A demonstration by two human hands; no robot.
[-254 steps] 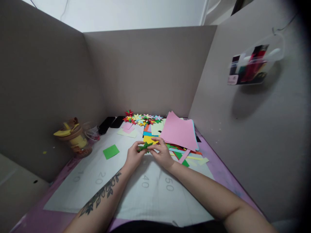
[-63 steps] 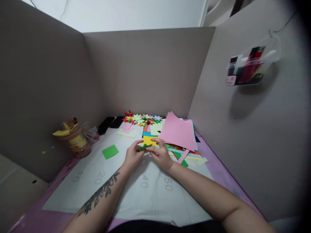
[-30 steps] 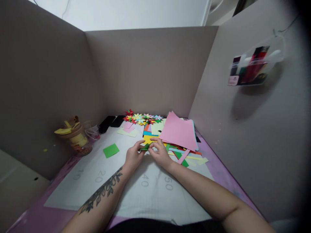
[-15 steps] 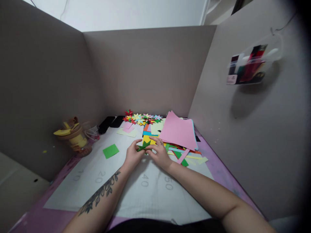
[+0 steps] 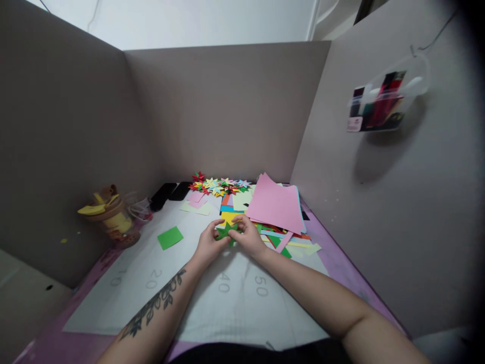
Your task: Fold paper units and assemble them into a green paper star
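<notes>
A small green folded paper star [image 5: 226, 232] is pinched between both my hands over the white numbered mat [image 5: 212, 303]. My left hand [image 5: 208, 244] grips its left side with thumb and fingers closed. My right hand [image 5: 249, 237] holds its right side, fingers curled on it. A loose green paper square [image 5: 170, 237] lies on the mat to the left of my hands.
Several finished coloured paper stars [image 5: 220, 185] are heaped at the back wall. A stack of coloured sheets topped by pink paper [image 5: 276, 205] lies to the right. A yellow-lidded jar [image 5: 109, 217] stands at the left, dark objects [image 5: 166, 193] behind it. Grey partitions enclose the desk.
My hands have drawn closer together around the green star and turned it slightly; they stay in the same spot above the mat. The camera has shifted a little.
</notes>
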